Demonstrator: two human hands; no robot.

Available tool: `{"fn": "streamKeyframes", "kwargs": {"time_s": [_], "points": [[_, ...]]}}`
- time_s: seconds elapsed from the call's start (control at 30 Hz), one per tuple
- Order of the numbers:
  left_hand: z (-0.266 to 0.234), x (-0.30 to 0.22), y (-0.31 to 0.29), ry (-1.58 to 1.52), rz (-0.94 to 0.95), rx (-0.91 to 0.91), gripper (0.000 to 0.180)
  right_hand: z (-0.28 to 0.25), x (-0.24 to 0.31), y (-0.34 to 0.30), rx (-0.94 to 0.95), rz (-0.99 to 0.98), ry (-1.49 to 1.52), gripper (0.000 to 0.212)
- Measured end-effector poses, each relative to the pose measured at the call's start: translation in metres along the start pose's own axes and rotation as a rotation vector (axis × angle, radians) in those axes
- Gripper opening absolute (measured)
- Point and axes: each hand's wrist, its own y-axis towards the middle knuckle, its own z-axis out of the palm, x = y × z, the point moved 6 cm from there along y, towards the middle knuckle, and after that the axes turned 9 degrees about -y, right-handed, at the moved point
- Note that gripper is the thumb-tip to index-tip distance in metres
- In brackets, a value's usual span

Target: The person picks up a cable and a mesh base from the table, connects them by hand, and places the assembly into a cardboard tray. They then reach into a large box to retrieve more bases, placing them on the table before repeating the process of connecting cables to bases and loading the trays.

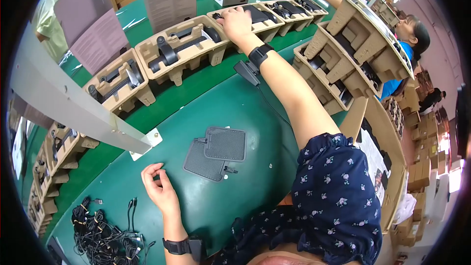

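My right hand [236, 23] reaches far across the table to a moulded cardboard tray [267, 33] holding a flat black pad [255, 13]. Its fingers curl down at the tray's left end beside a small black part [216, 15]; what they grip there is hidden. My left hand [161, 189] rests low over the green table [255, 113], its fingers loosely bent with nothing in them. To its right lie two dark grey textured rectangular pads, the upper pad [225, 144] overlapping the lower pad [198, 161]. Each has a short plug-like piece.
Filled trays [171, 44] line a green conveyor [171, 100]. More trays [338, 59] are stacked at the right above an open carton [400, 176]. Bundled black cables [100, 230] lie at lower left. A grey metal post [78, 103] crosses the left side. Other people work nearby.
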Motion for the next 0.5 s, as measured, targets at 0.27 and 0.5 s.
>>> {"fn": "streamKeyframes", "kwargs": {"time_s": [0.27,0.5], "points": [[-0.004,-0.001,-0.004,0.018,0.026,0.015,0.014,0.033,-0.017,0.016,0.345,0.123,0.08,0.031],[-0.002,-0.005,-0.003,0.011,0.028,0.009,0.014,0.012,-0.016,0.006,0.043,-0.041,-0.208,0.023]]}}
